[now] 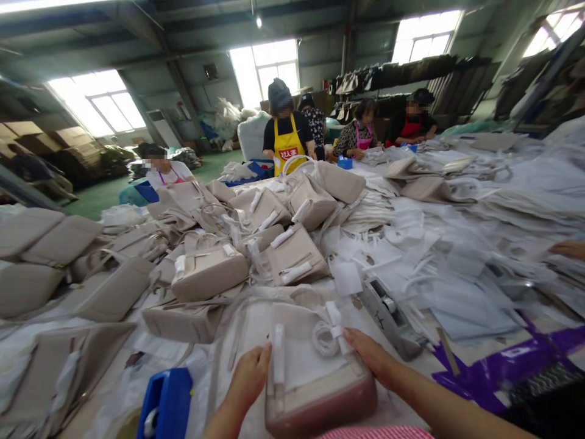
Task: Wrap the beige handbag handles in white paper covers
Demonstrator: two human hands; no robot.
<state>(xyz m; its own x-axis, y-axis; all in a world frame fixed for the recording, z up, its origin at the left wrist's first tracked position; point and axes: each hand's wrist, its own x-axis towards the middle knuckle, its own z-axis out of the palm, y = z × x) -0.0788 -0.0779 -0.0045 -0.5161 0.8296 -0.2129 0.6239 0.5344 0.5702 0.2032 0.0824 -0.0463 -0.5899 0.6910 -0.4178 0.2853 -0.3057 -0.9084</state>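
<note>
A beige handbag [315, 360] lies in front of me, with clear plastic film around it. White wrapping covers its strap fittings, and a coiled white cord or strap [325, 339] rests on its face. My left hand [249, 373] grips the bag's left side, thumb uppermost and the other fingers partly hidden. On the opposite side, my right hand [368, 353] holds the bag's upper right edge beside a white-wrapped piece [335, 318]; its fingertips are partly hidden. Left of my left hand stands a blue tape dispenser [167, 399]. A grey tape dispenser [388, 311] is beyond my right hand.
Heaped beige handbags [210, 274] cover the table's left and middle. White packing sheets [457, 274] spread over the right, near purple plastic [507, 366]. Several co-workers stand or sit across the table, one in a yellow apron [289, 146]. Another person's hand [569, 249] shows at far right.
</note>
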